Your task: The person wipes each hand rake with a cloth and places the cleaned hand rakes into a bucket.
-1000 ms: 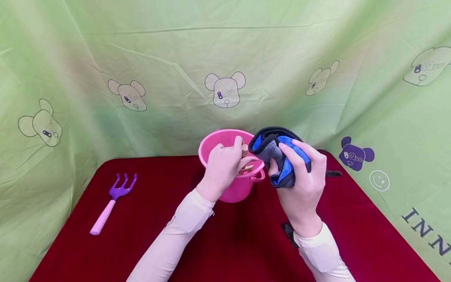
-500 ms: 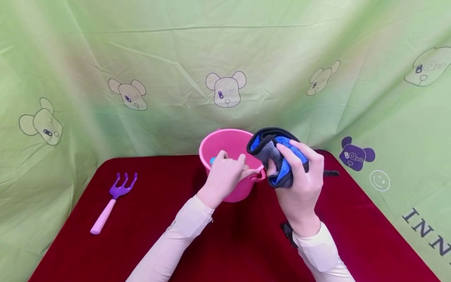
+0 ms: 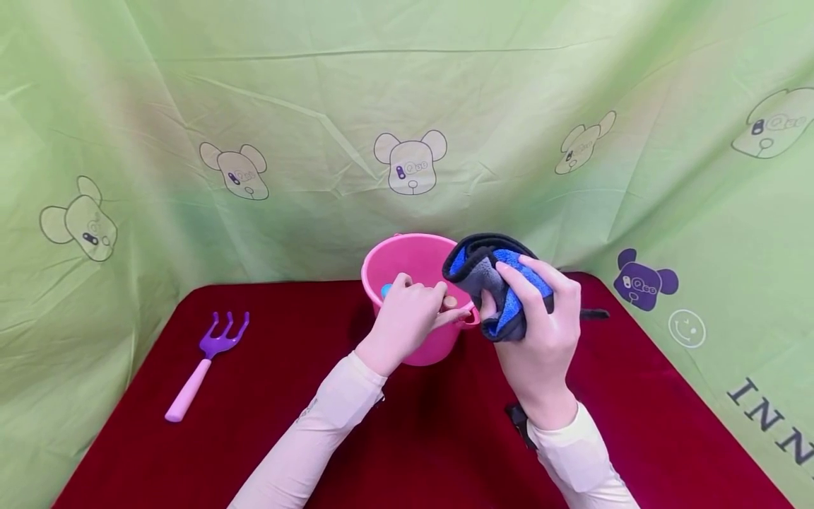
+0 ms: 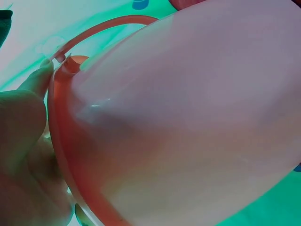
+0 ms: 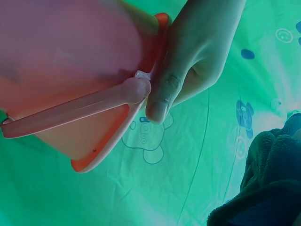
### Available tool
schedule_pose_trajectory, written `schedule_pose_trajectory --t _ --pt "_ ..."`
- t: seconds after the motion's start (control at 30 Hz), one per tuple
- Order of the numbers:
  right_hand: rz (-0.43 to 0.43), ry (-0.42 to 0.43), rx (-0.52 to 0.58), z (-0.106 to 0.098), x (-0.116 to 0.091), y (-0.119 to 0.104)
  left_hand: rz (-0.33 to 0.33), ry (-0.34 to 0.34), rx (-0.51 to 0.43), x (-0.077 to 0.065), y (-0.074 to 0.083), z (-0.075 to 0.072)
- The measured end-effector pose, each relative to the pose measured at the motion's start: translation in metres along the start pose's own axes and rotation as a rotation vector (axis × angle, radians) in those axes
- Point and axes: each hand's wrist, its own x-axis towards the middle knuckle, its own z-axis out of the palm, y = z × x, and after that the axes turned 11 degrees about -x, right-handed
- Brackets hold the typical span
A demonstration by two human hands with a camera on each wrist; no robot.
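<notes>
My left hand is over the near side of a pink bucket, fingers curled inside it. Beside the index finger shows the round tan end of a stick, gripped in that hand; most of it is hidden. On the hand's other side a blue piece shows; whether it belongs to the stick I cannot tell. The thumb lies at the bucket's rim by the handle joint. My right hand holds a bunched microfiber cloth, blue and grey with black edging, just right of the bucket.
A hand fork with purple tines and a pink grip lies at the left on the dark red table. A thin black strip shows behind the right hand. Green printed fabric walls the back and sides.
My left hand has dropped lower into the bucket's mouth with the tan-ended stick, and the blue piece has come into sight. The right hand with the cloth has shifted slightly left in view.
</notes>
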Motion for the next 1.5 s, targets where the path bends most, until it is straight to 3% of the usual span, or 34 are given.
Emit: schedule_pose_trajectory --t 0.33,0.73,1.0,1.13,1.27,1.33,1.5 --pt "0.000 -0.018 0.008 0.000 -0.001 0.000 0.012 0.038 -0.004 -0.002 -0.001 0.001" --pt "-0.005 -0.027 0.011 0.000 -0.002 -0.001 0.005 0.032 -0.001 -0.004 -0.003 -0.003" --pt "-0.015 -0.031 0.019 0.000 -0.002 -0.002 -0.099 0.165 -0.052 -0.016 -0.013 -0.021" --pt "-0.017 -0.031 0.031 -0.001 -0.002 -0.004 -0.078 0.282 -0.024 -0.041 -0.027 -0.032" --pt "-0.017 -0.023 0.043 -0.002 -0.002 -0.006 -0.060 0.327 0.060 -0.082 -0.051 -0.044" --pt "-0.018 -0.018 0.045 -0.003 -0.002 -0.007 -0.106 0.314 0.101 -0.106 -0.068 -0.049" --pt "-0.021 -0.004 0.057 -0.003 -0.001 -0.009 -0.340 0.189 0.159 -0.167 -0.113 -0.057"
